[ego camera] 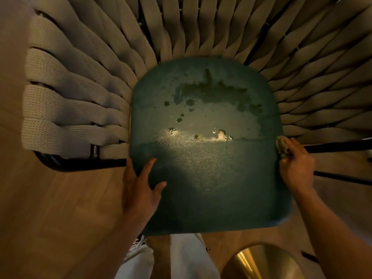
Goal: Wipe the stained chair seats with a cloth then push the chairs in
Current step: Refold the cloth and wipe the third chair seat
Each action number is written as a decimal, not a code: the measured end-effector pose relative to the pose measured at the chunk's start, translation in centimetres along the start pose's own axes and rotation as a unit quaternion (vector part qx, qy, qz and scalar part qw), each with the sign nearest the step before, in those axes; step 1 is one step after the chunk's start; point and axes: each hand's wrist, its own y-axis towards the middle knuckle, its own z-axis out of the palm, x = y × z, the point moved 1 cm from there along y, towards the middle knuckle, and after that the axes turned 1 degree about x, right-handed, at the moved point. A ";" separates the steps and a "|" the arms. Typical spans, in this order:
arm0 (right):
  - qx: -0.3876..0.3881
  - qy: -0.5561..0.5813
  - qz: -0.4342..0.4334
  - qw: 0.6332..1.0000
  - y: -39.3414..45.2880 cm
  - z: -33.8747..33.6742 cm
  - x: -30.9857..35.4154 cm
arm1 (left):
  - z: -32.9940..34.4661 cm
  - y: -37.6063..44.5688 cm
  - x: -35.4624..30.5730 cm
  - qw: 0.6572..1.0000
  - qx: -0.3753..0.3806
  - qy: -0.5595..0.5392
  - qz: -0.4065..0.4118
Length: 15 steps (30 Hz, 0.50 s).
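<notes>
Here the cloth sits bunched under the right hand's fingers.

A dark teal chair seat is seen from above, flat, with a rounded far edge and a pebbled surface. Its far half is covered by a pale, dull film broken by dark blotches and small spots, and glossy wet patches are lit across the middle. The near half is darker. The seat is enclosed by a curved back of woven beige straps. A small crumpled beige cloth is pinched in the right-hand fingers at the seat's right edge.
</notes>
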 end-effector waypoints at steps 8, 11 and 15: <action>-0.063 0.073 0.008 0.995 -2.2 2.9 4.5 | 0.0 0.1 0.1 1.000 0.002 0.011 -0.007; -0.044 0.080 -0.024 0.996 -3.7 4.7 8.2 | 0.2 -0.1 0.8 1.000 0.004 0.013 0.007; 0.012 0.093 -0.099 0.991 -6.7 7.9 15.5 | 0.3 -0.2 1.7 0.999 0.011 -0.024 0.019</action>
